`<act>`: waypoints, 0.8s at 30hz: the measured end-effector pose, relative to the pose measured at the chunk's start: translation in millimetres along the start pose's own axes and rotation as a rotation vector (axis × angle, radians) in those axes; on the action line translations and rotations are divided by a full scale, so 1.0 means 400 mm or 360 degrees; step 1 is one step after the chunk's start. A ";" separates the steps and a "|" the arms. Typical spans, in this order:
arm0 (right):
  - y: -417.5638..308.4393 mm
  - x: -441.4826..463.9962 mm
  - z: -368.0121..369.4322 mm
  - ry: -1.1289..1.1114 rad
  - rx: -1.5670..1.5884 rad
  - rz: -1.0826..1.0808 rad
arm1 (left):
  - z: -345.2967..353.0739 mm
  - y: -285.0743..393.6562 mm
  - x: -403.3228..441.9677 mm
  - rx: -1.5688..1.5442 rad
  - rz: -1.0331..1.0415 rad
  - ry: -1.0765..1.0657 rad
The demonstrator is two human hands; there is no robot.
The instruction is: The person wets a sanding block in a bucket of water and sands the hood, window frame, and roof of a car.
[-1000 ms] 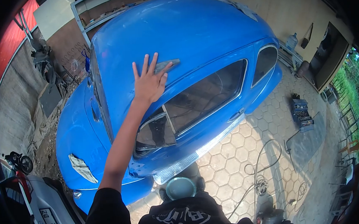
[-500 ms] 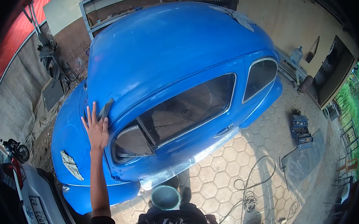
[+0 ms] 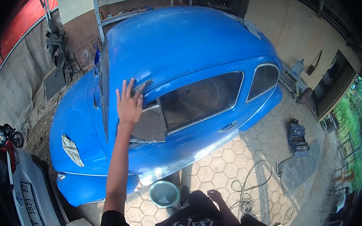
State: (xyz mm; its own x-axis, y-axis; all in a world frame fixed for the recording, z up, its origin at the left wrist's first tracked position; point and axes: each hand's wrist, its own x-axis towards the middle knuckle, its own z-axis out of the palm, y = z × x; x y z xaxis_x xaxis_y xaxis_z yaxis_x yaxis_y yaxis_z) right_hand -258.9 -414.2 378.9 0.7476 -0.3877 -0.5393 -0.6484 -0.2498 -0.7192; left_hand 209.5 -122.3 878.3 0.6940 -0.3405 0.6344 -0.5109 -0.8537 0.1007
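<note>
My left hand (image 3: 129,108) lies flat on the blue car (image 3: 185,42), at the roof edge above the front of the side window. Its fingers are spread, with a thin grey sheet (image 3: 143,87) against the paint, partly under the fingers. My right hand (image 3: 215,196) hangs low beside my body, small in view, with its fingers loosely apart and nothing visible in it. Below the car door, a round basin (image 3: 164,193) with greyish liquid is close to my legs. A crumpled pale cloth (image 3: 72,150) rests on the front of the car.
A toolbox (image 3: 298,140) and a dark flat panel (image 3: 302,165) lie on the paving at the right, near a coiled hose (image 3: 246,202). Another cloth (image 3: 249,27) is on the rear roof. A white car (image 3: 39,196) stands at the lower left.
Over the last second my left hand slid from the roof down to the windshield pillar, then back up to the roof edge with the grey sheet. My right hand has come into clearer view.
</note>
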 end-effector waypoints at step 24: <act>0.249 0.188 -0.500 -0.0186 -0.0211 0.0855 | 0.310 0.831 0.522 -0.0380 0.0384 -0.0051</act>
State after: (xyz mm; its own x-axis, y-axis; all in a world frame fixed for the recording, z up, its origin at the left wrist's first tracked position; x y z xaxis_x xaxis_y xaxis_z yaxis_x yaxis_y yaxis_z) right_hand -296.2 -645.9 354.3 0.3133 -0.3924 -0.8648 -0.9492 -0.1567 -0.2728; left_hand 247.3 -526.1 949.2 0.5523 -0.5371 0.6376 -0.7641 -0.6320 0.1295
